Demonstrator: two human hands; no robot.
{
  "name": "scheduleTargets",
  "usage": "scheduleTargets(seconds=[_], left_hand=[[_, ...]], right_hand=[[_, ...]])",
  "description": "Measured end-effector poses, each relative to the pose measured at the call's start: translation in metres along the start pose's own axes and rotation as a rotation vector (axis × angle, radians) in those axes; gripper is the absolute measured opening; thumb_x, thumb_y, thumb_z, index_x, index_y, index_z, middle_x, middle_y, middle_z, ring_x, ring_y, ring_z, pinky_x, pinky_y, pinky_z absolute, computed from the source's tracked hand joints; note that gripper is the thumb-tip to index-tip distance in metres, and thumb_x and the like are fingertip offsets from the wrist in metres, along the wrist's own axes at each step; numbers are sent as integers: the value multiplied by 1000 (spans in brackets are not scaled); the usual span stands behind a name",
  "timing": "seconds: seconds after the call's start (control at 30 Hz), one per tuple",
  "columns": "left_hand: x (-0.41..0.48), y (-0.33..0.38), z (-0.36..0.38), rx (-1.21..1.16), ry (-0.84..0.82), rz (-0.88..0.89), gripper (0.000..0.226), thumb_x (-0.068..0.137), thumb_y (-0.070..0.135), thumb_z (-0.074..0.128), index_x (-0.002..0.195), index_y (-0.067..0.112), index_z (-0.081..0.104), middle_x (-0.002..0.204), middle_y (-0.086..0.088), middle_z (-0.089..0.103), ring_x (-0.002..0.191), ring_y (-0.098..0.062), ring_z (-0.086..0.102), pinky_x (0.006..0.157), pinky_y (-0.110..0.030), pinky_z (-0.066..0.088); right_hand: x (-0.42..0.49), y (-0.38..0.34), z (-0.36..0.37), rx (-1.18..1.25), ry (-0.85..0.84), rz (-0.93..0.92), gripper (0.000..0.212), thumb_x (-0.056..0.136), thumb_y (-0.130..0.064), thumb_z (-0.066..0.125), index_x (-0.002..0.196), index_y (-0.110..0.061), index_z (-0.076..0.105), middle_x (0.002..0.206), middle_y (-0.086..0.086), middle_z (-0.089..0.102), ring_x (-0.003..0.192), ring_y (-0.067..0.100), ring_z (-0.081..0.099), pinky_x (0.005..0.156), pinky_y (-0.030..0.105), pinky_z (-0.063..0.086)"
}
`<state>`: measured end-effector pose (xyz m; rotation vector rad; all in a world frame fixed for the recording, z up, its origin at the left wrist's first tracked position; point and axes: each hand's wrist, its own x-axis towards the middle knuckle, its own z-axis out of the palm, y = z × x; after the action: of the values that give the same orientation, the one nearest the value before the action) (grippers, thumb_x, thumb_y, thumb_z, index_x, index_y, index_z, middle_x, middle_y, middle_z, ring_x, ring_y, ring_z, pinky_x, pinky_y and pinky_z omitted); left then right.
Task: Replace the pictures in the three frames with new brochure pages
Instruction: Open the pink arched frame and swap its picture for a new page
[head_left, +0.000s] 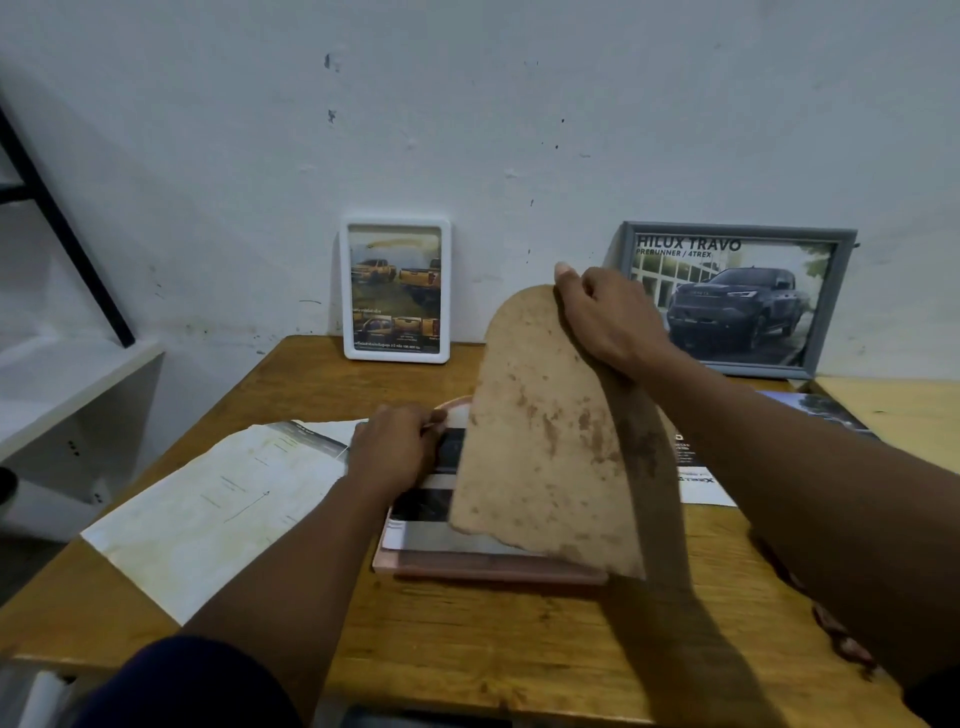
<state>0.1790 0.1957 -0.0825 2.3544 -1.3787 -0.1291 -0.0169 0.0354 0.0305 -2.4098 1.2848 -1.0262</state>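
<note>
A pink arched frame (488, 569) lies face down in the middle of the wooden table (467, 639). A brochure page (426, 512) lies in it, pressed flat by my left hand (397, 449). My right hand (608, 317) grips the top of the stained brown arched backing board (540, 441) and holds it tilted up over the frame. A white frame (396, 290) with a yellow-truck page stands against the wall at the back. A grey frame (735, 299) with a dark pickup page stands at the back right.
A large creased white paper sheet (208, 509) lies on the table's left side. Brochure pages (701, 478) lie under my right forearm. A second, lighter table (898, 410) adjoins on the right. A white shelf (67, 384) with a black bar stands to the left.
</note>
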Motion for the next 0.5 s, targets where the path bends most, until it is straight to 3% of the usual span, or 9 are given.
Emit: scheduleTargets(seconds=[0.17,0.27,0.4,0.5], left_hand=[[0,-4,-7,29,86,28,32,101,40,57,131,33,68,123,-2,72,107,-24,63,85,-38,52],[-1,-5,-8,79,122,51,33,102,42,53,128,31,70,115,0,74,99,-23,66,80,-37,54],[-6,0,-9,90,125,78,35,102,44,53,128,29,70,116,-1,74,99,-23,66,76,-34,53],[-11,3,-9,57,58,107,40,99,48,56,131,27,68,125,-2,70,108,-25,64,84,-38,53]], right_hand=[[-24,29,-18,-176,-126,-37,68,91,-72,20,80,-18,59,80,6,63,78,28,62,82,49,53],[-53,54,-7,-274,-235,16,62,94,-70,24,82,-20,58,83,6,64,80,26,62,82,48,54],[-92,89,16,-349,-364,134,54,96,-68,29,99,-21,55,99,3,65,91,23,61,86,46,52],[-113,107,25,-294,-334,133,46,98,-62,32,101,-20,50,104,6,63,90,22,59,83,45,52]])
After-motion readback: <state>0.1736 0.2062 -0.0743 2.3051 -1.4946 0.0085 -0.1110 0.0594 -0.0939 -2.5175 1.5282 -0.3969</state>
